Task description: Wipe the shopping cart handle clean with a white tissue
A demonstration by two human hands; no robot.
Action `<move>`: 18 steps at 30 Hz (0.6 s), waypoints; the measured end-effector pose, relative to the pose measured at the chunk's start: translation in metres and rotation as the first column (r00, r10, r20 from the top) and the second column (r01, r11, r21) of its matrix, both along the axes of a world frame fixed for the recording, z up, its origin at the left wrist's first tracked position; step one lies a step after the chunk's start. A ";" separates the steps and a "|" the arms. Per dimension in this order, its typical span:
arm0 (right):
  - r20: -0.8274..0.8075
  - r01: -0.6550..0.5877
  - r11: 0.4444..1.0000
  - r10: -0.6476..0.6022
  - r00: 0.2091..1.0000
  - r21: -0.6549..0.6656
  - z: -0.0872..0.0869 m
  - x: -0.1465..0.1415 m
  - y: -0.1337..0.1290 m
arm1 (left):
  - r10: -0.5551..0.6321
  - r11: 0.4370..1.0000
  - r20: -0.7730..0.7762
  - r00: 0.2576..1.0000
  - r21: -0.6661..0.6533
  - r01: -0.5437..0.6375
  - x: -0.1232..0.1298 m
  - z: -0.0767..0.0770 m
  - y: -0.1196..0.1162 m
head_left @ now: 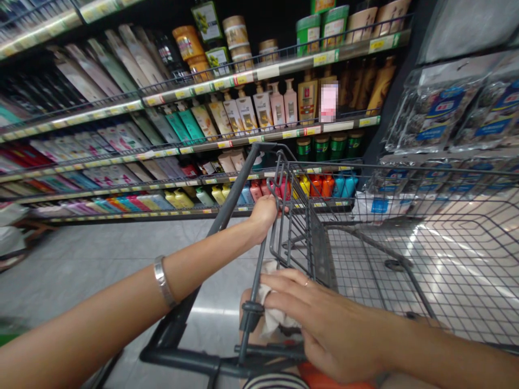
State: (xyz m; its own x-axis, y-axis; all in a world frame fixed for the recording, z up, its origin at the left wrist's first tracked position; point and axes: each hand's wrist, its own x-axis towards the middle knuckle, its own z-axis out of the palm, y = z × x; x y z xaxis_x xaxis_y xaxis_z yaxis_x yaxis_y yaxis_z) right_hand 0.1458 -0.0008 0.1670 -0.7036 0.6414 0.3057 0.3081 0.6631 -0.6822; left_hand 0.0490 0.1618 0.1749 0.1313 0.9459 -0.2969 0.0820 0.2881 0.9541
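Observation:
A grey metal shopping cart (236,190) stands in front of me, its wire basket stretching to the right. My left hand (264,215), wearing a silver bracelet at the wrist, is closed around a wire rail near the far end of the cart's handle side. Nearer to me, my right hand (320,316) presses a crumpled white cloth or tissue (274,320) against the same rail. Its fingers lie over the cloth and hide part of it. A ring shows on one finger.
Shelves (279,135) of pump bottles, tubs and tubes run across the back. Silvery packs (432,111) hang at the right. Grey tiled floor (133,256) lies between cart and shelves. Stacked pale goods (11,237) sit at the left edge.

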 end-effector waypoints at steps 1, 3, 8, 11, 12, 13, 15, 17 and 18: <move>0.012 -0.001 1.000 0.001 1.000 -0.008 0.001 0.002 -0.001 | -0.009 1.000 0.001 1.000 0.004 0.009 0.000 0.000 0.000; 0.013 0.020 1.000 -0.020 1.000 -0.006 0.001 0.005 -0.003 | -0.023 1.000 -0.001 1.000 0.013 0.023 -0.001 -0.001 0.001; -0.058 0.039 0.999 -0.039 0.998 0.010 -0.009 0.003 -0.005 | -0.001 1.000 -0.019 1.000 0.012 0.001 0.000 -0.001 0.000; -0.070 0.032 0.997 -0.036 0.997 -0.065 -0.013 0.003 -0.008 | 0.024 1.000 -0.009 1.000 0.002 -0.024 0.000 0.000 -0.001; -0.068 0.027 0.995 -0.034 0.997 -0.101 -0.014 0.004 -0.009 | 0.026 1.000 0.000 1.000 0.002 -0.026 0.000 0.001 -0.001; -0.062 0.020 0.991 -0.029 0.998 -0.136 -0.016 0.005 -0.010 | 0.023 1.000 0.010 1.000 0.002 -0.023 0.001 0.001 -0.001; -0.017 0.006 0.981 -0.009 1.000 -0.192 -0.017 0.010 -0.010 | 0.012 1.000 0.035 0.999 0.010 -0.012 0.001 0.000 0.000; 0.060 -0.009 0.976 0.023 0.998 -0.219 -0.017 0.016 -0.007 | 0.002 1.000 0.031 1.000 0.020 -0.002 0.001 -0.002 0.002; 0.106 0.002 0.975 0.022 0.994 -0.221 -0.015 0.019 -0.005 | 0.001 1.000 0.015 1.000 0.028 -0.001 0.001 -0.002 0.003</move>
State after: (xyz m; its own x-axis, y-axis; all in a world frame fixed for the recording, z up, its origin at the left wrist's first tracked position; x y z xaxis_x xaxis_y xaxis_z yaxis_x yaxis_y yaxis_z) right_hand 0.1650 -0.0060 0.1517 -0.7314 0.6773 0.0800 0.3814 0.5035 -0.7753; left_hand 0.0501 0.1647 0.1727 0.1348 0.9540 -0.2680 0.0671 0.2610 0.9630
